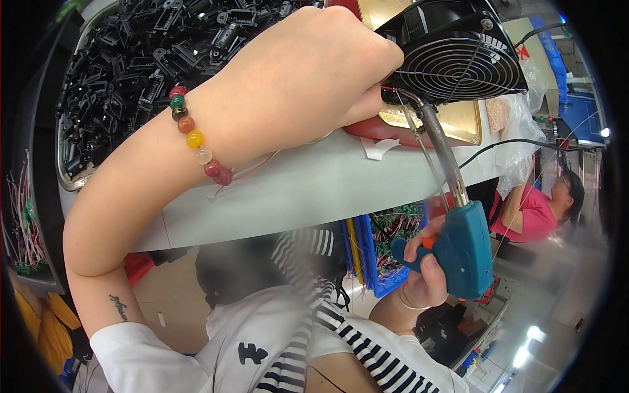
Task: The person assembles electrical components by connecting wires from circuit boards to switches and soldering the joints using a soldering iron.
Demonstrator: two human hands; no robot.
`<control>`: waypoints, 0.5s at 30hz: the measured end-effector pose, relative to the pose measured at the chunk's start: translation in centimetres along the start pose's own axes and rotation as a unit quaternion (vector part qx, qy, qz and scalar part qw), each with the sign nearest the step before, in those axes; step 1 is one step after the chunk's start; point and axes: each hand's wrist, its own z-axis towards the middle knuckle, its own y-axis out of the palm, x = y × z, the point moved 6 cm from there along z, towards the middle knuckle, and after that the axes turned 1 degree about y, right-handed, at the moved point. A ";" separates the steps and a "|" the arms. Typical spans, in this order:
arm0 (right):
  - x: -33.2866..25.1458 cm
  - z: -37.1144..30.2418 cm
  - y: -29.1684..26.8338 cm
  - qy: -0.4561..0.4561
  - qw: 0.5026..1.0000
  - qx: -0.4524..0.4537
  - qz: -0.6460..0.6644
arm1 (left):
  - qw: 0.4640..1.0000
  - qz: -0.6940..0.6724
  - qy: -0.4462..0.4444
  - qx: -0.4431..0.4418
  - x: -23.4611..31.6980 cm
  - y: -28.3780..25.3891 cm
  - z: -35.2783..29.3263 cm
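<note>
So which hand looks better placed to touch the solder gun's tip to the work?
Right, probably. The right hand grips the solder gun, tip up by the fan; the left hand steadies something there.

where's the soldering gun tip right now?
In the head view, right of centre: the teal soldering gun is in the right hand, its metal tip reaching up to just below the black fan, beside the left hand at the table edge.

L hand [314, 72]: fist-like, fingers curled under, knuckles up, reaching fwd.
L arm: bent sharply at elbow, bead bracelet on wrist.
R hand [422, 275]: low, fingers wrapped closed round a grip, index on trigger.
</note>
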 end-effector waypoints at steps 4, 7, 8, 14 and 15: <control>0.6 -0.1 -0.8 0.002 1.000 -0.028 0.003 | 1.000 0.003 0.001 0.000 0.0 0.0 0.0; 0.5 0.1 -0.7 -0.018 0.998 -0.052 -0.011 | 1.000 -0.002 0.000 0.001 0.0 0.0 -0.1; 0.5 0.0 -0.7 -0.018 0.999 -0.044 -0.017 | 1.000 -0.002 0.002 0.003 0.0 0.0 -0.1; 0.2 0.3 -0.1 -0.033 0.996 -0.077 -0.028 | 1.000 -0.006 0.002 0.003 0.0 -0.1 0.0; 0.2 0.3 -0.1 -0.031 0.997 -0.075 -0.014 | 1.000 -0.008 0.002 0.003 0.0 -0.1 0.0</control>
